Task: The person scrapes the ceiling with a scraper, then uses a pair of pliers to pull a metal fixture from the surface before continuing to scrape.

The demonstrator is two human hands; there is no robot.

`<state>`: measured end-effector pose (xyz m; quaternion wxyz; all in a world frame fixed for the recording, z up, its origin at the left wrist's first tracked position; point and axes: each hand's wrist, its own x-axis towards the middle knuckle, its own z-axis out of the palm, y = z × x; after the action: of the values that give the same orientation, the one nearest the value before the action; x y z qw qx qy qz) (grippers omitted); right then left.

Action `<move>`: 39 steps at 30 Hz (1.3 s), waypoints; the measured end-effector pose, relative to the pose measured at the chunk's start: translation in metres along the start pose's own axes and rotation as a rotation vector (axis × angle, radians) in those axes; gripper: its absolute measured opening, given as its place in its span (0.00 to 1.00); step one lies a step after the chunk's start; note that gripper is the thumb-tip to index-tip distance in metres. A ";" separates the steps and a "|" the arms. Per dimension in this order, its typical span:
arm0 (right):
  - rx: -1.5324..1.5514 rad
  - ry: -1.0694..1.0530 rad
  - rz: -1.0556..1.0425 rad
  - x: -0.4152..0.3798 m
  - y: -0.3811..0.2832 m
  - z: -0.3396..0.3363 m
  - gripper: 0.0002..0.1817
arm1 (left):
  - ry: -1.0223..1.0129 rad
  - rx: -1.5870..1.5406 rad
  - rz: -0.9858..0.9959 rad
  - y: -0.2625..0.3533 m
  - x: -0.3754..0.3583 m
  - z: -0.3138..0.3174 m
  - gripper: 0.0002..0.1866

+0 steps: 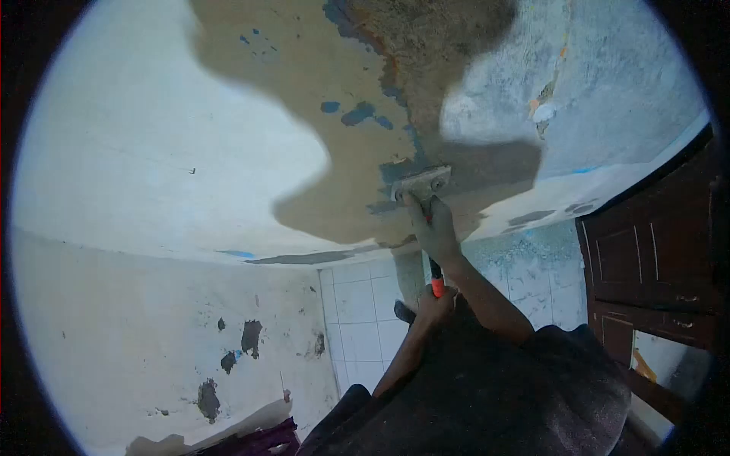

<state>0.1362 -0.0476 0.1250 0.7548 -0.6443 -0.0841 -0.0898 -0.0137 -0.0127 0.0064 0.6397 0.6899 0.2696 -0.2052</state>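
A wide-headed scraper (422, 182) with a black and red handle lies with its head against the painted wall (228, 144). My right hand (435, 232) is closed around it just below the head, one finger stretched along the head's underside. Lower down, my left hand (436, 305) grips the handle by its red part. Around the head the paint has come off, baring a bluish-grey patch (391, 176). Above it runs a rough, dark stripped area (433, 76). My shadow falls over this part of the wall.
White floor tiles (353, 300) lie below the wall. To the left, another wall (152, 327) has several dark chipped spots. Dark brown panelled wooden doors (639, 258) stand at the right. A purple cloth (258, 441) shows at the lower left.
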 end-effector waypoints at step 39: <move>-0.031 -0.014 0.166 0.001 0.002 0.003 0.15 | -0.039 -0.007 0.057 0.023 -0.001 -0.010 0.14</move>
<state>0.1375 -0.0440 0.1234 0.7489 -0.6614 -0.0341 -0.0236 -0.0008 -0.0038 0.0260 0.6528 0.6910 0.2378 -0.1995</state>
